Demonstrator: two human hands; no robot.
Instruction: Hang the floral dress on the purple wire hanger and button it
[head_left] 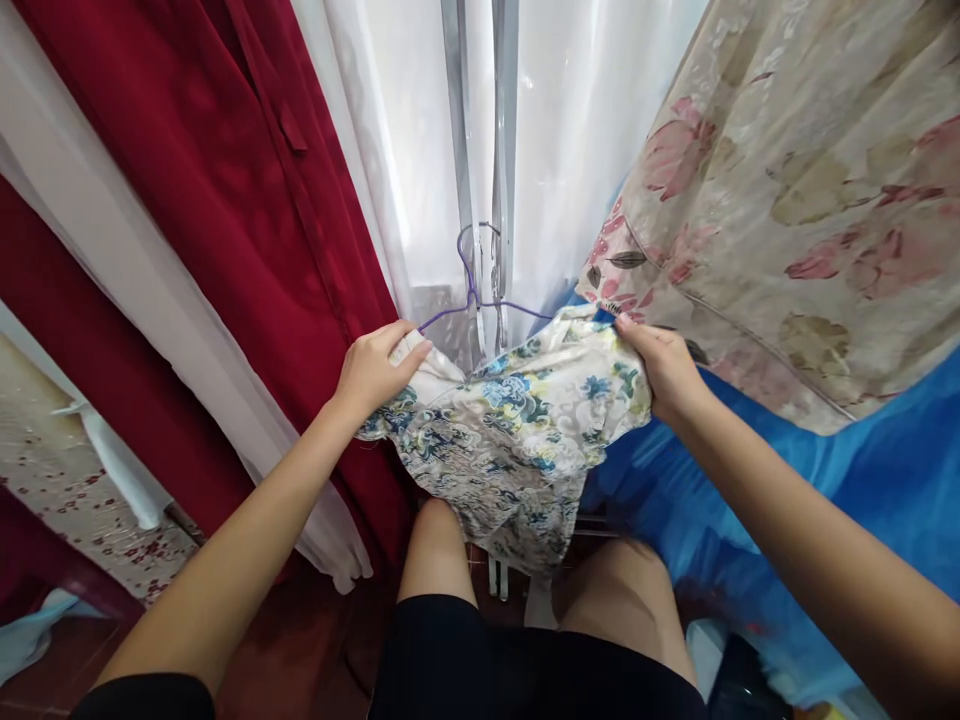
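Observation:
A white floral blouse [517, 430] with blue and yellow flowers hangs in front of me on a purple wire hanger [471, 268]. The hanger's hook is up against the metal poles in the middle of the view. At the blouse's left shoulder, my left hand [377, 368] pinches the cloth with thumb and fingers. My right hand [664, 365] grips the fabric at the right shoulder, its thumb on top near the edge. The lower part of the garment drapes down between my knees.
Red curtains [225, 150] and white cloth hang to the left. Behind the metal poles [502, 120] is a white curtain [577, 130]. At right, a beige floral fabric [810, 200] hangs over blue cloth [787, 490]. Dark reddish floor tiles [292, 650] lie below.

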